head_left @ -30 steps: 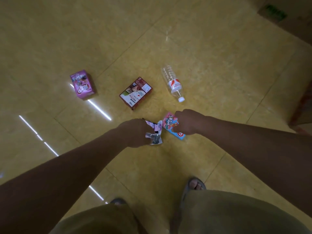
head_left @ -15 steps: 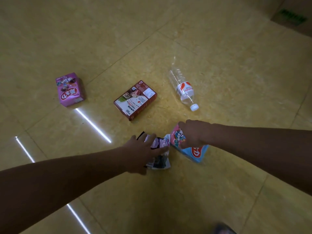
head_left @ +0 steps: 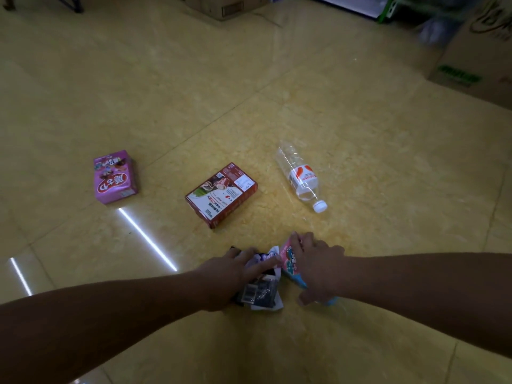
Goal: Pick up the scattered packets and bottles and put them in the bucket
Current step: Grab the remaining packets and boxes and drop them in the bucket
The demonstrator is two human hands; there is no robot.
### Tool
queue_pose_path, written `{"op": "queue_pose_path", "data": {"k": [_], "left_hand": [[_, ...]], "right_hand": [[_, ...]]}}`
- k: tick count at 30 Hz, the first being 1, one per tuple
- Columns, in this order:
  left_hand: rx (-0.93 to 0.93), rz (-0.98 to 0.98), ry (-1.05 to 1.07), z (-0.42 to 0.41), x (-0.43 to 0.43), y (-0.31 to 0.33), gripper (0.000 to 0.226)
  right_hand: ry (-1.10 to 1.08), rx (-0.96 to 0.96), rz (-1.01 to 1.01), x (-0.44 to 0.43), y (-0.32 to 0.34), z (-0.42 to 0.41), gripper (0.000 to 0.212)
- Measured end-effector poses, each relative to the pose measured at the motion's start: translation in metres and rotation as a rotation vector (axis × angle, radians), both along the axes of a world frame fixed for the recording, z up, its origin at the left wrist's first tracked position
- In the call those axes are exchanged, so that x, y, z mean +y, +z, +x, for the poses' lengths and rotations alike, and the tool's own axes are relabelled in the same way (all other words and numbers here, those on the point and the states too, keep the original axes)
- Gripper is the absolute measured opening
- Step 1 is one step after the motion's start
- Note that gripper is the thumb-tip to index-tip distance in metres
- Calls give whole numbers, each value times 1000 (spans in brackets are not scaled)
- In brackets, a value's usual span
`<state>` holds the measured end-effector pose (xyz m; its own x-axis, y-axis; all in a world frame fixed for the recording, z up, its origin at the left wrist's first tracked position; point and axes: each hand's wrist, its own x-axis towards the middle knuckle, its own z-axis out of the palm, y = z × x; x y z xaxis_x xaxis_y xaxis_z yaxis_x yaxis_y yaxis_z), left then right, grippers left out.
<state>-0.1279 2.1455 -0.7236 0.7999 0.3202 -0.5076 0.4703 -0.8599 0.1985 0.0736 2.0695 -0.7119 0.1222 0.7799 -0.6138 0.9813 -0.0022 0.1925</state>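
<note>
My left hand (head_left: 231,275) is wrapped around a crumpled dark and white packet (head_left: 263,293) low on the yellow floor. Right beside it, my right hand (head_left: 315,268) grips a pink and blue packet (head_left: 289,263). Farther off lie a red box (head_left: 221,194), a purple box (head_left: 115,177) to the left, and a clear plastic bottle (head_left: 300,177) with a white cap to the right, on its side. No bucket is in view.
Cardboard boxes stand at the far right (head_left: 471,56) and at the top middle (head_left: 221,6). Bright light strips reflect on the tiled floor (head_left: 146,236) at the left.
The view has tilted up and forward, so my legs and feet have left the frame. Both hands stay closed on their packets, spread more over them than a second ago.
</note>
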Motion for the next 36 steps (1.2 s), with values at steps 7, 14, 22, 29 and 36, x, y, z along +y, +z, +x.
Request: {"op": "queue_pose_path", "data": {"k": [7,14,22,29,36], "left_hand": [[1,-33,98,3,28,10,86],[-139,-90,372,-1,54,28,24],[-369,-370,843,-9,69,57,9],[-443,-519,1092,-10,76,68,18],[-597,-688,1300,-15,92,104,15]], "right_hand": [[72,70,-18,14,7,9,127],[6,236,-66,40,25,21,100],[-257,537,15,83,56,18,53],[-443,720,48,115,67,12,35],[-764,1000,22,133,86,7,25]]}}
